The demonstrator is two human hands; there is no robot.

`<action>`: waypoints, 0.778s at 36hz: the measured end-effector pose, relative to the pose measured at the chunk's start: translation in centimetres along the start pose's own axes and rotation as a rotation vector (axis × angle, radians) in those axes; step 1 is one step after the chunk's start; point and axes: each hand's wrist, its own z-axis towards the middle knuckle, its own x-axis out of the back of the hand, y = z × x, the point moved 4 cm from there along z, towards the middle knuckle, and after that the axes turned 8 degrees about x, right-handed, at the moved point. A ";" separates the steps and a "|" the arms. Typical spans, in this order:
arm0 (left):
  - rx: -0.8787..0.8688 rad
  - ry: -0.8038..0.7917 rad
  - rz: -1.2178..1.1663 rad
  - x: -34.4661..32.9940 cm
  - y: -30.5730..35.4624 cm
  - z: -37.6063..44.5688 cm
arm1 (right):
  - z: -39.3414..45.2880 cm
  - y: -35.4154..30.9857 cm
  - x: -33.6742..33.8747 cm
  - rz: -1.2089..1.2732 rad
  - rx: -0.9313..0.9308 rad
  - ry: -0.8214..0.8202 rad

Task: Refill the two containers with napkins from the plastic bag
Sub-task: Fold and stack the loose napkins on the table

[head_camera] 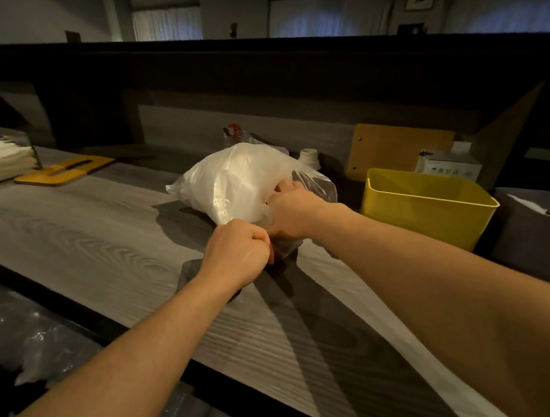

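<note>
Napkins in a stack [4,159] sit at the far left edge of the grey wood-grain surface [82,235], inside what looks like a clear holder, with a yellow-edged wooden lid [65,170] lying flat just to their right. Near the middle of the surface lies the plastic bag [233,180], clear and bulging with white napkins, its open mouth turned toward the near right, where both hands meet it. The left hand [237,254] is at the bag's near edge, its grip closed into a fist that pinches the thin plastic there. Just beyond and to the right of it, touching it at the knuckles, the right hand [291,211] has its fingers curled round the plastic at the bag's mouth, with loose film rising over the fingertips. Right of the bag, near it but apart, stands a yellow container [428,205], its open top showing bare inner walls. Behind it a wooden board [399,148] leans against the back wall beside a small white box [448,164]. At the far right edge a grey container [530,230] holds something white.
</note>
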 end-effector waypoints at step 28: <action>0.056 -0.015 -0.176 -0.4 -0.9 1.0 | -1.8 2.3 2.4 0.106 0.077 0.068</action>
